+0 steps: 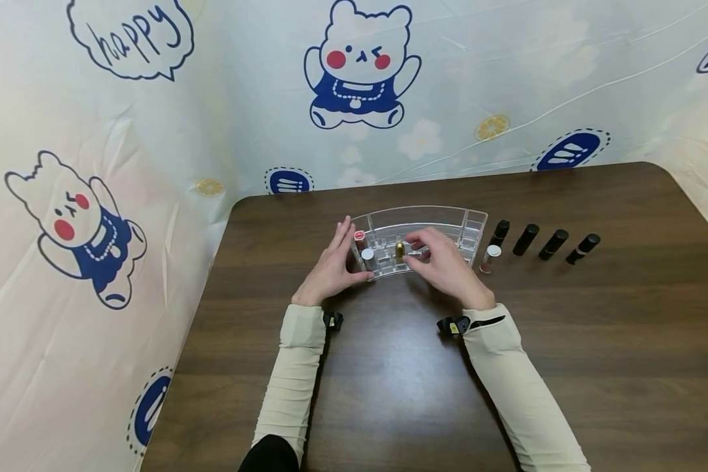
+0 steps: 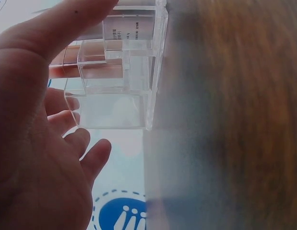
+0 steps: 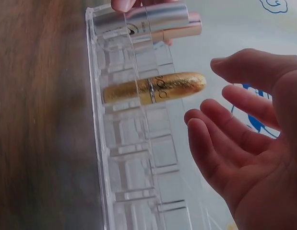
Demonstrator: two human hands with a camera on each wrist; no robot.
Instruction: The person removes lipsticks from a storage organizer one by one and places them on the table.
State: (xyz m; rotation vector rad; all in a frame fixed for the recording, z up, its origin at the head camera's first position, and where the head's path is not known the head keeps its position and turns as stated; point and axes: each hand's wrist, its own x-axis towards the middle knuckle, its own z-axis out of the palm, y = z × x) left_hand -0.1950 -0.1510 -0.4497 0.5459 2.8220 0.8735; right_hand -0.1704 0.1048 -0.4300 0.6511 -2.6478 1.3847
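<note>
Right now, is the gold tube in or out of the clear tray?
In. The gold tube stands in the clear tray, its lower part seen through the clear plastic.

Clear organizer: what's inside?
The clear organizer holds a gold tube, a silver tube and a pink-topped tube. In the head view, the right hand hides some compartments; what is directly beneath it can't be seen there.

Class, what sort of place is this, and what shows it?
Probably an indoor tabletop workspace, perhaps a filming corner: a cartoon-printed cloth hangs behind a brown table, which bears a clear organizer and black tubes.
</note>
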